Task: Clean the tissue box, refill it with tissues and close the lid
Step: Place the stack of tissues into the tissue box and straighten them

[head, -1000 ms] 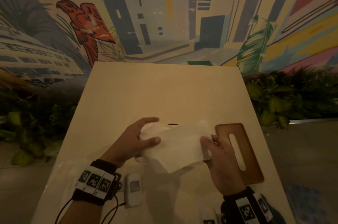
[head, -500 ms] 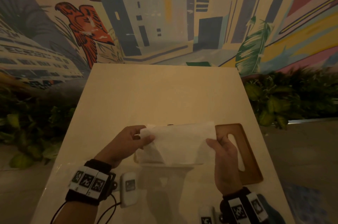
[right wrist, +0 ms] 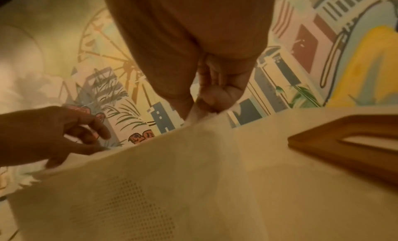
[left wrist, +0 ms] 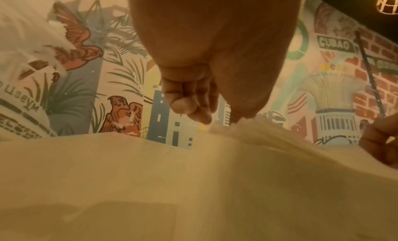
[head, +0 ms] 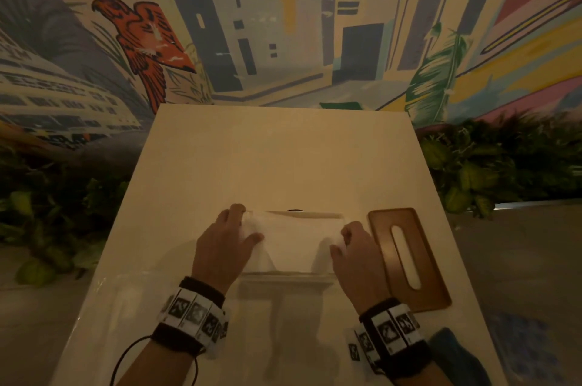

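Against a painted city mural, a pale table carries the work. Near its front edge sits the tissue box, lid off, a white tissue sheet spread over its opening. Just right of the box lies the wooden slotted lid, flat. Left hand pinches the sheet's left end; right hand pinches its right end.
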Demonstrator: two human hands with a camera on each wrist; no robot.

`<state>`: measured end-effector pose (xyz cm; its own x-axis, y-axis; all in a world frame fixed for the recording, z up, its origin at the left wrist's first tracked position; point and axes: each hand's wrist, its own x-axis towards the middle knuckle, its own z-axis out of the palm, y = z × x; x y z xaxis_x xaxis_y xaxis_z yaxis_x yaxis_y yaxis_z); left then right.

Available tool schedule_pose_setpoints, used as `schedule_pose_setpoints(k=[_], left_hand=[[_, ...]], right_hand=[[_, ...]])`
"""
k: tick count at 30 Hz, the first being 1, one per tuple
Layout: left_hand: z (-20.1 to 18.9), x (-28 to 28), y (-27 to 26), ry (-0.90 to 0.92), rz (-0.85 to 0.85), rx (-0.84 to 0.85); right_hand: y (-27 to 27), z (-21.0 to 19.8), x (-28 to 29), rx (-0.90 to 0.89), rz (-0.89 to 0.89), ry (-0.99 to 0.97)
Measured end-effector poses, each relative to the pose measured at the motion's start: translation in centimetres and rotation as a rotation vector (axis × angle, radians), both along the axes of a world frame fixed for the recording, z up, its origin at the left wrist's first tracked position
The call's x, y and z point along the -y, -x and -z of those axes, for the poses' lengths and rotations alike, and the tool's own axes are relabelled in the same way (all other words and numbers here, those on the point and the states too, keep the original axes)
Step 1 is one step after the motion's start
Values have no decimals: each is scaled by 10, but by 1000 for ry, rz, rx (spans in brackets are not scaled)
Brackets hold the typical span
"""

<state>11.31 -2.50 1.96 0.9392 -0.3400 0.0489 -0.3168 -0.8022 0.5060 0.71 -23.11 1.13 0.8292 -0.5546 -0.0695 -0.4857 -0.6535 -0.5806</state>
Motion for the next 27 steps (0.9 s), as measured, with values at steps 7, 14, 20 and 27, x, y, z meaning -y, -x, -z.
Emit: schedule_pose_setpoints(k=[7, 14, 20, 27], left_hand=[[3, -8, 5, -293, 451, 53], [7, 3, -2, -583, 446, -25], [10, 6, 1, -572, 406, -59], [11, -3, 3, -485, 432, -56]], right_hand=[[1, -8, 6, -71, -605, 296], [-21, 0, 6, -345, -678, 159], [-33, 3, -1, -461, -639, 129], [-29, 8, 1, -373, -594, 72]])
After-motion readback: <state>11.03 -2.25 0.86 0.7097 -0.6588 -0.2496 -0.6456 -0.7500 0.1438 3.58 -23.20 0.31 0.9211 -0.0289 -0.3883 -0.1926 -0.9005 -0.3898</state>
